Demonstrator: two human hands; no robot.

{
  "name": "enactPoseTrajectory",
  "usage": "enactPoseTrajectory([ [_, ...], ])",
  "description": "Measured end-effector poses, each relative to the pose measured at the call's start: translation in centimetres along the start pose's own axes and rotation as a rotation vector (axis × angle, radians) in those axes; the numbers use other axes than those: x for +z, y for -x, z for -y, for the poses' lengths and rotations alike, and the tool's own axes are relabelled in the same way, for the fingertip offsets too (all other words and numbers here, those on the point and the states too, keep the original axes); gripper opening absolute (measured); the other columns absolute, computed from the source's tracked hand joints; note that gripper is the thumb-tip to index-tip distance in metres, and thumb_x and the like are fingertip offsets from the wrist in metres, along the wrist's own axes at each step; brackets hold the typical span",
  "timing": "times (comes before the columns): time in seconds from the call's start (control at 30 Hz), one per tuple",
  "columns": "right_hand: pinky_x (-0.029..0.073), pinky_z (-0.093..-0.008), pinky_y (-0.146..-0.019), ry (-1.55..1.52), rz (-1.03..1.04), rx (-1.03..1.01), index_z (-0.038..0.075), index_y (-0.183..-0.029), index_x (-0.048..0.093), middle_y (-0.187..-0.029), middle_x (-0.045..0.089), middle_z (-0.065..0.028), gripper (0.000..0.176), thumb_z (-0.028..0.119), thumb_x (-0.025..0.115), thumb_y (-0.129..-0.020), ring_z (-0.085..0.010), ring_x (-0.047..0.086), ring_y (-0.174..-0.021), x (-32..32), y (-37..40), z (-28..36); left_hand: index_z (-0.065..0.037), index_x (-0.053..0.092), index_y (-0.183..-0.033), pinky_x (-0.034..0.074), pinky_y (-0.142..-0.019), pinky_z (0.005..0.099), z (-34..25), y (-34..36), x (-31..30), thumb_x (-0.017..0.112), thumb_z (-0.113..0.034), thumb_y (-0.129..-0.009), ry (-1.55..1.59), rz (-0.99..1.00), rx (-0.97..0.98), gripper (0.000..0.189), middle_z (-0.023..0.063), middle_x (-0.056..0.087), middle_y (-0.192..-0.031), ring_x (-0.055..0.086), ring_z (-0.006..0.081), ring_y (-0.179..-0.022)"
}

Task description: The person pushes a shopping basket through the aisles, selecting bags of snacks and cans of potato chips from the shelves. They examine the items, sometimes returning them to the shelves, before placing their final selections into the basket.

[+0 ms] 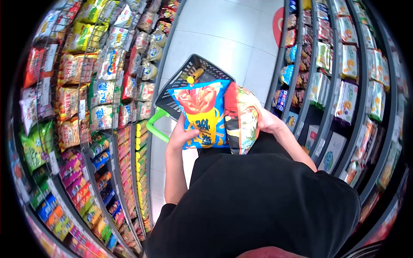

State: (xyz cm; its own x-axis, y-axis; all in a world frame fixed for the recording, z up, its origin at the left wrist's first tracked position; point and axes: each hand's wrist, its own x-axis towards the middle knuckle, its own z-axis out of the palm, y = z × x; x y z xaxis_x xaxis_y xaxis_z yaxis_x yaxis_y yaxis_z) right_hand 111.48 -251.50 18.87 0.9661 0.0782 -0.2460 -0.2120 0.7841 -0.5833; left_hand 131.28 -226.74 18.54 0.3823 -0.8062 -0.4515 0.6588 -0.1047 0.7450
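Note:
In front of my body, my left hand (184,134) grips the lower left side of a blue and yellow snack bag (205,114) with a red picture on its upper part. My right hand (267,121) holds the right edge of a second bag (243,118), coloured red, cream and black with a green leafy print. The two bags touch side by side. Beyond them a dark shopping basket (172,88) with a green handle (157,124) sits partly hidden behind the blue bag. Inside it lies a yellow-brown cylindrical item (197,74) with a yellow end.
Shelves of packaged snacks (69,103) line the left side of the aisle. More shelves with wrapped packs (344,94) stand close on the right. Between them runs a pale tiled floor (211,34), with a red floor marking (278,28) by the right shelves.

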Motion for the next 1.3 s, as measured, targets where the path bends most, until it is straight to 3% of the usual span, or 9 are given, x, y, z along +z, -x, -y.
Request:
enactPoseTrajectory([
  [0.03, 0.034, -0.0353, -0.107, 0.045, 0.03, 0.046, 0.006, -0.15, 0.006, -0.146, 0.034, -0.0093, 0.119, 0.024, 0.088, -0.065, -0.018, 0.039, -0.13, -0.1, -0.1, 1.9, 0.0, 0.028, -0.142, 0.04, -0.102, 0.034, 0.6, -0.3, 0.9, 0.082, -0.01, -0.063, -0.045, -0.053, 0.03, 0.095, 0.0106, 0.049, -0.133, 0.05, 0.0207, -0.12],
  [0.17, 0.045, -0.034, -0.097, 0.147, -0.177, 0.019, -0.002, -0.134, 0.042, -0.122, 0.058, -0.0086, 0.073, 0.008, 0.077, -0.071, -0.0171, 0.056, -0.11, -4.2, -0.4, 6.2, -0.001, 0.028, -0.142, 0.044, -0.098, 0.0323, 1.2, -3.2, 7.7, 0.078, 0.001, -0.066, -0.047, -0.221, 0.054, 0.091, 0.0094, 0.051, -0.13, 0.053, 0.0197, -0.116],
  [0.43, 0.052, -0.0324, -0.085, 0.962, -0.593, -0.195, -0.003, -0.121, 0.047, -0.113, 0.063, -0.0129, 0.055, 0.012, 0.077, -0.077, -0.0177, 0.063, -0.098, -10.4, 0.8, 18.4, -0.007, 0.03, -0.141, 0.049, -0.093, 0.0353, 4.1, -13.8, 19.2, 0.073, -0.004, -0.078, 0.171, -0.276, 0.174, 0.076, 0.0085, 0.054, -0.126, 0.058, 0.02, -0.11],
  [0.5, 0.049, -0.0341, -0.09, 1.017, -0.46, -0.413, -0.001, -0.127, 0.043, -0.114, 0.062, -0.0116, 0.068, 0.014, 0.081, -0.073, -0.018, 0.06, -0.105, -9.6, 1.5, 20.8, -0.007, 0.032, -0.14, 0.048, -0.094, 0.0357, 3.9, -16.0, 20.6, 0.073, -0.007, -0.079, 0.194, -0.229, 0.301, 0.073, 0.0078, 0.054, -0.126, 0.056, 0.0192, -0.112],
  [0.67, 0.048, -0.0359, -0.09, 1.092, 0.082, -0.303, 0.001, -0.127, 0.041, -0.114, 0.06, -0.0122, 0.073, 0.013, 0.083, -0.069, -0.0219, 0.059, -0.106, -7.2, -0.9, 23.7, -0.001, 0.036, -0.138, 0.047, -0.095, 0.0314, -0.5, -18.2, 20.3, 0.072, -0.004, -0.077, -0.115, -0.344, 0.314, 0.071, 0.0078, 0.056, -0.124, 0.057, 0.0166, -0.11],
  [0.87, 0.045, -0.036, -0.094, 1.215, 0.508, -0.395, 0.001, -0.125, 0.047, -0.117, 0.058, -0.0151, 0.068, 0.012, 0.081, -0.067, -0.0278, 0.057, -0.111, -5.7, -7.2, 26.7, 0.0, 0.046, -0.127, 0.049, -0.095, 0.0351, -4.2, -18.9, 17.7, 0.076, -0.009, -0.078, 0.267, -0.347, 0.504, 0.058, 0.0118, 0.058, -0.125, 0.059, 0.0192, -0.111],
  [1.13, 0.045, -0.0412, -0.09, 1.363, 0.57, -0.588, 0.004, -0.115, 0.055, -0.114, 0.058, -0.0168, 0.057, 0.009, 0.079, -0.064, -0.0338, 0.058, -0.104, -9.5, -18.2, 33.1, 0.0, 0.047, -0.127, 0.048, -0.091, 0.0333, -10.4, -31.0, 12.8, 0.073, -0.015, -0.082, 0.214, -0.646, 0.621, 0.054, 0.0099, 0.061, -0.117, 0.06, 0.0178, -0.104],
  [1.27, 0.044, -0.042, -0.096, 0.866, 0.17, -0.481, 0.005, -0.12, 0.053, -0.117, 0.058, -0.0127, 0.062, 0.015, 0.082, -0.066, -0.0285, 0.057, -0.11, -11.3, -22.8, 40.0, -0.001, 0.047, -0.128, 0.045, -0.095, 0.0329, -22.2, -33.0, 11.1, 0.07, -0.012, -0.083, 0.173, -0.763, 0.931, 0.051, 0.01, 0.059, -0.121, 0.057, 0.0182, -0.108],
  [1.3, 0.044, -0.0401, -0.097, 1.258, 0.131, -0.663, 0.004, -0.123, 0.052, -0.123, 0.056, -0.0126, 0.063, 0.013, 0.081, -0.068, -0.026, 0.056, -0.113, -14.6, -25.2, 42.4, -0.002, 0.046, -0.128, 0.045, -0.095, 0.0329, -25.3, -33.0, 10.1, 0.07, -0.012, -0.083, 0.134, -0.816, 0.989, 0.052, 0.0095, 0.058, -0.122, 0.056, 0.0183, -0.109],
])
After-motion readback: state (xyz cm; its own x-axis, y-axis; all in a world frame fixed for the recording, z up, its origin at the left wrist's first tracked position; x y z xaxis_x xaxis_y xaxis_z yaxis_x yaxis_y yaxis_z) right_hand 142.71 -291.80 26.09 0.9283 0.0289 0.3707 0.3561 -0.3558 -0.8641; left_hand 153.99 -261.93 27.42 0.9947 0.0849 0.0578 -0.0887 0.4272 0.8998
